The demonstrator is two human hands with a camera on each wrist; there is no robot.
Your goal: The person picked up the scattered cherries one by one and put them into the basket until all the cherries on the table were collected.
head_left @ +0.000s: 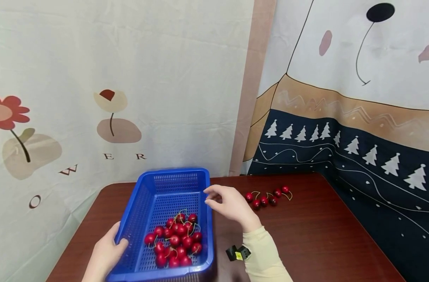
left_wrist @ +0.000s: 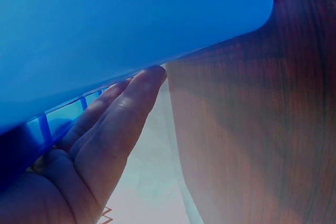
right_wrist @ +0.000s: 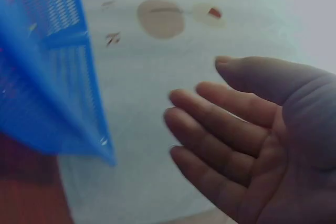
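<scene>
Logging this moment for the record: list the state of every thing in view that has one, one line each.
blue basket: near end tipped up, cherries piled at that end.
cherries in the basket: heaped together, stems on.
loose cherries: on the table, outside the basket.
left hand: holds the basket's near left corner.
right hand: empty, fingers relaxed, by the basket's right rim.

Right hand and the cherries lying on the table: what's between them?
Nothing: the head view shows bare brown table between the right hand and the loose cherries.
</scene>
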